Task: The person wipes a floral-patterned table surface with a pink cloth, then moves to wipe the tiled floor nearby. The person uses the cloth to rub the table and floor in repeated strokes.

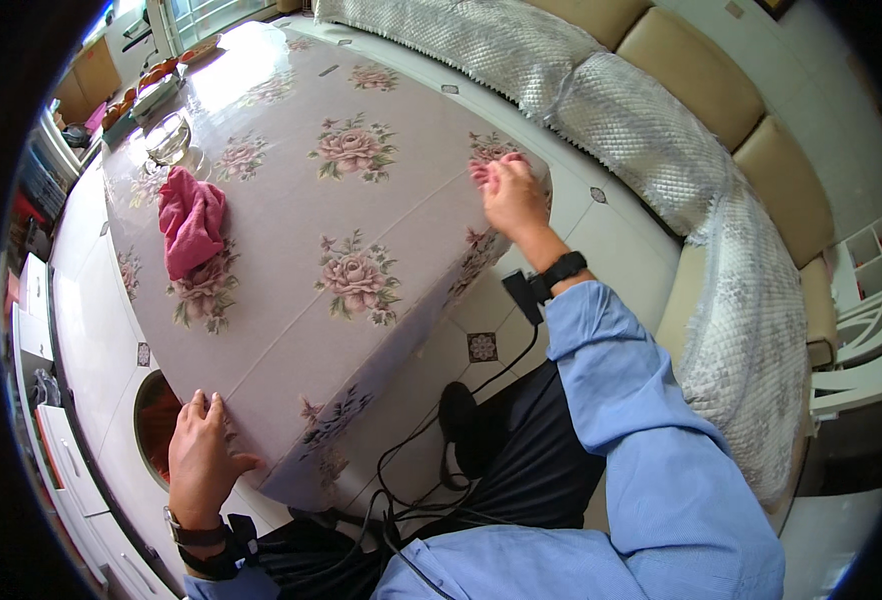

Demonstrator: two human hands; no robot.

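My right hand [514, 196] is closed on a pink cloth [483, 171] at the right corner of a table. Most of that cloth is hidden under the fingers. A floral plastic tablecloth [283, 217] covers the table. My left hand [202, 454] rests on the table's near left corner, fingers spread, holding nothing. Beyond it, on the left part of the table, lies a second crumpled pink cloth [189, 223]. Just behind that cloth stands a shiny, rounded, see-through vessel [168, 140].
Trays with reddish-orange items [157, 77] stand at the far left edge. A sofa with a quilted cover [636, 142] curves along the right. A round bin [157, 427] stands by the near left corner. Black cables [403, 491] hang over my legs.
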